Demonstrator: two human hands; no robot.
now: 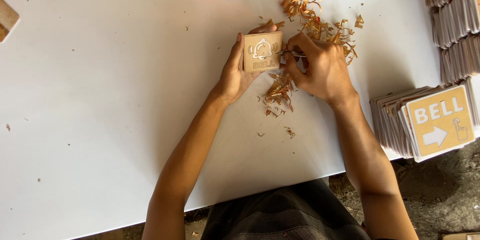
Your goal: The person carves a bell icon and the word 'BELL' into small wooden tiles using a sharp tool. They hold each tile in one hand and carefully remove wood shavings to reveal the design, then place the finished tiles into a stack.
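My left hand [235, 72] holds a small square tan sign plate [262, 51] with a white bell shape and letters on its face, gripping it by its left edge above the white table [100, 95]. My right hand [320, 67] pinches a thin metal tool [292, 53] whose tip touches the plate's right edge. Tan paper peelings [320, 17] lie heaped just beyond the hands, and more peelings [280, 92] lie under them.
A fanned stack of similar square plates [425, 122], topped by one with white letters and an arrow, rests at the table's right edge. More stacked plates [457, 20] fill the upper right. A tan piece [6, 19] pokes in at the left edge. Dirt ground [440, 190] shows below.
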